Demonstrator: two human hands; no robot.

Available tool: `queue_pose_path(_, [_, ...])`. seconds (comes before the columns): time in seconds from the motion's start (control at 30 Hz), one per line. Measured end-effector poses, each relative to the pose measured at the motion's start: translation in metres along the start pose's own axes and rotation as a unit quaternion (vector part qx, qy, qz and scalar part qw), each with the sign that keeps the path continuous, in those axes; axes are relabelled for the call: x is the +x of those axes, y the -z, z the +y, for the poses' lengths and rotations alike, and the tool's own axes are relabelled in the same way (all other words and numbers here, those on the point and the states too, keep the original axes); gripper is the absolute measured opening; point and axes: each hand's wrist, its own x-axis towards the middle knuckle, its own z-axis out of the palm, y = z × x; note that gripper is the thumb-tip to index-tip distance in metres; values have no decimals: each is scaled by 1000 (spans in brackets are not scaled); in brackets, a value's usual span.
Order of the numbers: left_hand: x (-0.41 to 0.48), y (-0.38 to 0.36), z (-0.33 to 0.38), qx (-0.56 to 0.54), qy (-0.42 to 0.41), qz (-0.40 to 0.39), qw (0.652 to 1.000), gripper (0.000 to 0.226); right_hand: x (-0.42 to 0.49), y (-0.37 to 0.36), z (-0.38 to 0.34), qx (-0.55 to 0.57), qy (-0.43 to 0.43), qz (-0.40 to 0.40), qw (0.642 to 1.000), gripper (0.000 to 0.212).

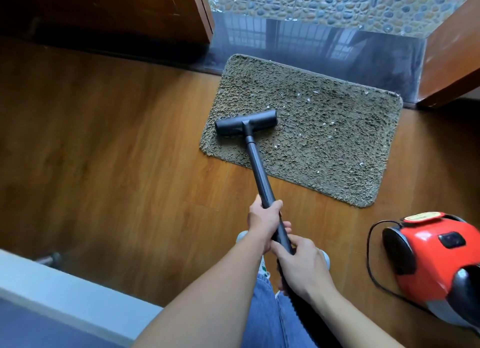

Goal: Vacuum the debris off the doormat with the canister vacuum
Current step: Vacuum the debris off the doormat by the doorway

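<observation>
Black wand (259,171) rests nozzle (246,122) on doormat (324,150) near left edge.

No wording can be read anywhere. The canister vacuum (428,259) carries a yellow label (421,217) on top of its red shell, but whatever is printed there is too small and blurred to make out.

Left of the doormat (324,150) we have a broad stretch of bare wood floor (104,139) to pass over, bounded by the wooden door (130,9) at the far side and a pale ledge (65,295) at our near left. On the right we are hemmed in: the red canister vacuum (428,264) and its looping black cord (370,256) sit near the mat's near right corner, and a wooden panel (454,48) stands just beside its far right corner.
</observation>
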Motion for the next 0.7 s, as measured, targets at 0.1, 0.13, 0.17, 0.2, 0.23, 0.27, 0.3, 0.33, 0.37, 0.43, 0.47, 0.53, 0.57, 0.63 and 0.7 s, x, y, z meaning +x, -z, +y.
queue_pose_path(0.1, [-11,4,-16,-29,18,7,999,14,-15,0,8,-19,-5,-7,1000,31])
queue_pose_path(0.13, [-16,5,-23,-40,23,8,999,13,-21,0,11,-24,-4,-10,1000,30])
queue_pose_path(0.17, [-21,6,-31,-45,26,9,999,12,-28,-1,16,-30,-3,-12,999,29])
queue_pose_path(0.2, [-26,5,-40,-48,30,10,998,12,-34,-2,21,-34,-2,-13,999,26])
queue_pose_path(0.23, [-29,5,-48,-46,32,8,998,12,-41,-3,26,-34,-4,-13,999,24])
queue_pose_path(0.27, [-33,4,-56,-44,33,5,998,12,-47,-3,32,-31,-6,-10,999,21])
queue_pose_path(0.3, [-36,3,-64,-39,31,2,999,12,-51,-3,38,-25,-11,-7,1000,20])
queue_pose_path(0.33, [-38,1,-70,-32,29,0,999,15,-55,-3,44,-17,-16,-2,1000,19])
queue_pose_path(0.37, [-40,-1,-76,-24,30,-4,999,20,-57,-3,52,-13,-22,3,1000,18])
queue_pose_path(0.43, [-44,-7,-85,-9,32,-13,999,26,-60,-4,66,-14,-30,24,999,17])
queue_pose_path(0.47, [-46,-11,-89,-4,31,-19,999,26,-61,-5,72,-14,-31,38,999,15])
queue_pose_path(0.53, [-49,-18,-95,5,30,-30,999,27,-62,-6,84,-17,-35,65,997,10])
queue_pose_path(0.57, [-50,-22,-97,13,28,-35,999,27,-61,-5,89,-15,-41,73,996,9])
queue_pose_path(0.63, [-52,-29,-99,25,29,-41,998,31,-60,-1,97,-4,-49,73,996,7])
queue_pose_path(0.7, [-52,-34,-98,30,33,-46,998,38,-60,5,98,10,-47,65,997,10])
